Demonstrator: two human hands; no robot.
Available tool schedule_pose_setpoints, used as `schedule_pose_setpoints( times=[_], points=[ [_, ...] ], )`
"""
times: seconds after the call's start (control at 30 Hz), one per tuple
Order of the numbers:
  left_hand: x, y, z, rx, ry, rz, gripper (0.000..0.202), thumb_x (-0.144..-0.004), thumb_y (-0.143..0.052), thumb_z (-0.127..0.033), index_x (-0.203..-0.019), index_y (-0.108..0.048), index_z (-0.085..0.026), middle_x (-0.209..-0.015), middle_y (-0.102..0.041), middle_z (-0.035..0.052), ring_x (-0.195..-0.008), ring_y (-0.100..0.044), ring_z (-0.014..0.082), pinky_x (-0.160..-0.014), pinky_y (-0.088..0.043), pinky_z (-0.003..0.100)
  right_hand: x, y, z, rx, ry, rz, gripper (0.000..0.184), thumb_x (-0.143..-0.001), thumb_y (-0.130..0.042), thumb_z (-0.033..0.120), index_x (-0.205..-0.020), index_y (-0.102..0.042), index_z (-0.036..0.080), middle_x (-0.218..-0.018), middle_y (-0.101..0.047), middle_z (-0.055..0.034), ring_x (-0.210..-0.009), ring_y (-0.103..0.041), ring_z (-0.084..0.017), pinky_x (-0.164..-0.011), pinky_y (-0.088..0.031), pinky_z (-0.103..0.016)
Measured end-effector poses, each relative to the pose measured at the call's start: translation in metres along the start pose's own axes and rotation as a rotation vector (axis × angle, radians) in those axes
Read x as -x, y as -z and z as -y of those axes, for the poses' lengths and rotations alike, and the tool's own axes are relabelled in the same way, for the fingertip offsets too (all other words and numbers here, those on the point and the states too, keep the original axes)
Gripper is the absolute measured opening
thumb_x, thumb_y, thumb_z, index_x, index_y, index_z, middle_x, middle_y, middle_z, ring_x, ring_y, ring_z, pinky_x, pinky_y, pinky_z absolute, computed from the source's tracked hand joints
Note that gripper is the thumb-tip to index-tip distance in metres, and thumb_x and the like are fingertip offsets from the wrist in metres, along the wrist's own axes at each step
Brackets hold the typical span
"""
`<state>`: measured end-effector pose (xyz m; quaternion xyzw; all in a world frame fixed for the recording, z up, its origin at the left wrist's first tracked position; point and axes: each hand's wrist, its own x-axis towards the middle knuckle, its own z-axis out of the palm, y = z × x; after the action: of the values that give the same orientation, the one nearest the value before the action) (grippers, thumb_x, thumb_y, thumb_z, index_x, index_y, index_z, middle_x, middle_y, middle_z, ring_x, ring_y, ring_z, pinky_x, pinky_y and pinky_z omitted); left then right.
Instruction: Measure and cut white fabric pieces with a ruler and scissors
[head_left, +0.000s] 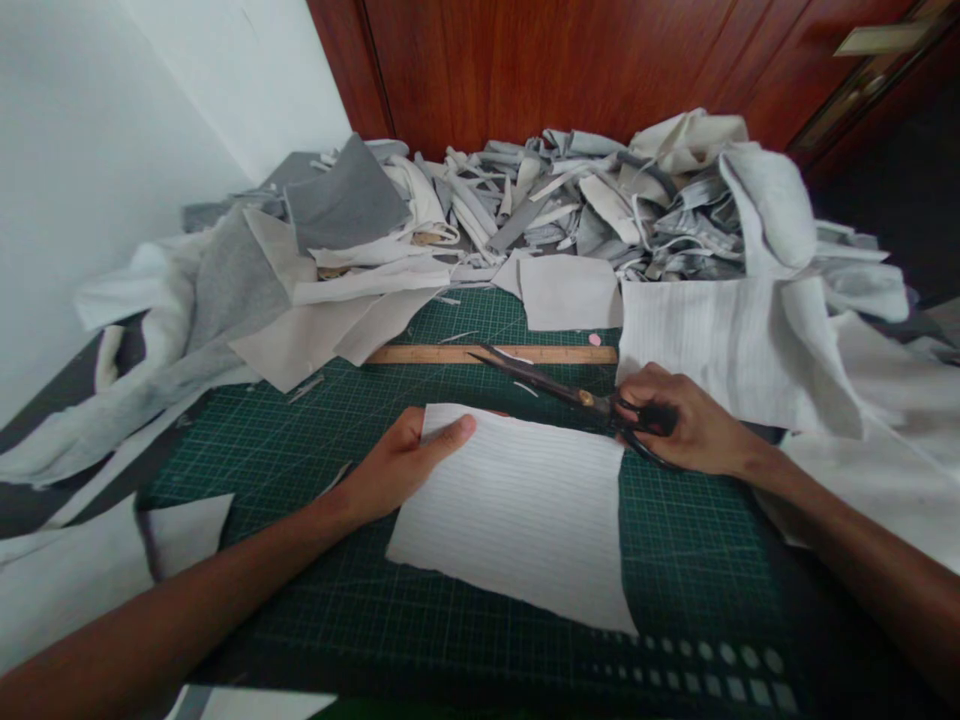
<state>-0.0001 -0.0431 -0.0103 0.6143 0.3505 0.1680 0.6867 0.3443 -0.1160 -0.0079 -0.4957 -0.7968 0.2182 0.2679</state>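
Two forearms (172, 590) reach out, left hand (401, 465) flat on one cloth (517, 520), right grip (679, 420) pinching one pair of scissors (555, 385).

Positions are referenced to the centre of the cutting mat (675, 585), with 12 o'clock directed away from the camera. A ribbed fabric panel (510, 520) is laid on the mat at centre. The left hand (401, 465) is placed on the panel's 9 o'clock side. The right hand (679, 420) is positioned at 2 o'clock, with scissors (559, 385) held in it and their tips extended over a wooden ruler (435, 354). The ruler is laid on the mat at 12 o'clock. A second ribbed fabric sheet (720, 360) overlaps the mat at 1 o'clock. A heap of fabric offcuts (540, 210) is piled beyond the mat, against a wooden door (525, 70).
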Motion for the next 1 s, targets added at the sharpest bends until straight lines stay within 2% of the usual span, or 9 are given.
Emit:
schedule_pose_setpoints(
  times=[0.17,0.33,0.47,0.63,0.8,1.0],
  points=[
    [0.001,0.004,-0.001,-0.113,-0.034,-0.066,0.05,-0.097,-0.06,-0.06,-0.105,-0.078,-0.015,-0.076,-0.073,0.0037,-0.067,-0.065,0.0172,-0.057,-0.049,0.024,0.003,0.005,-0.002,0.076,-0.056,0.058,0.03,-0.08,-0.077,0.042,-0.077,-0.053,0.025,-0.075,-0.058,0.0005,-0.072,-0.054,-0.02,-0.069,-0.037,-0.036],
    [0.0,0.009,-0.012,-0.22,-0.115,-0.085,0.044,-0.101,-0.056,-0.054,-0.111,-0.078,-0.017,-0.08,-0.073,0.0023,-0.065,-0.06,0.0136,-0.054,-0.043,0.02,0.006,0.008,-0.007,0.196,-0.076,0.144,0.028,-0.077,-0.079,0.044,-0.081,-0.057,0.026,-0.079,-0.057,0.0001,-0.076,-0.053,-0.022,-0.075,-0.038,-0.038],
    [0.0,0.008,-0.017,-0.293,-0.145,-0.12,0.042,-0.101,-0.054,-0.051,-0.11,-0.079,-0.017,-0.074,-0.07,0.0007,-0.06,-0.055,0.012,-0.051,-0.039,0.02,0.006,0.011,-0.009,0.243,-0.087,0.147,0.033,-0.078,-0.078,0.049,-0.08,-0.056,0.025,-0.077,-0.057,-0.0002,-0.075,-0.052,-0.022,-0.076,-0.035,-0.038],
    [0.001,0.008,-0.015,-0.324,-0.162,-0.11,0.04,-0.102,-0.053,-0.048,-0.112,-0.079,-0.019,-0.08,-0.074,0.0012,-0.065,-0.06,0.0131,-0.054,-0.042,0.02,0.005,0.015,-0.009,0.281,-0.085,0.166,0.033,-0.077,-0.078,0.048,-0.082,-0.056,0.025,-0.075,-0.056,0.0002,-0.074,-0.052,-0.023,-0.078,-0.034,-0.04],
    [0.001,0.008,-0.013,-0.348,-0.149,-0.129,0.041,-0.102,-0.052,-0.048,-0.115,-0.079,-0.021,-0.075,-0.072,0.0006,-0.063,-0.059,0.0137,-0.054,-0.041,0.021,0.004,0.016,-0.006,0.297,-0.074,0.163,0.032,-0.077,-0.077,0.047,-0.083,-0.056,0.025,-0.076,-0.054,0.0001,-0.073,-0.051,-0.022,-0.076,-0.034,-0.038],
    [0.001,0.005,-0.013,-0.33,-0.137,-0.139,0.042,-0.102,-0.053,-0.051,-0.117,-0.079,-0.022,-0.08,-0.075,0.0017,-0.066,-0.061,0.0156,-0.058,-0.045,0.023,0.003,0.018,-0.005,0.299,-0.073,0.179,0.029,-0.077,-0.075,0.046,-0.081,-0.055,0.025,-0.073,-0.053,0.0009,-0.071,-0.05,-0.022,-0.076,-0.032,-0.038]
  ],
)
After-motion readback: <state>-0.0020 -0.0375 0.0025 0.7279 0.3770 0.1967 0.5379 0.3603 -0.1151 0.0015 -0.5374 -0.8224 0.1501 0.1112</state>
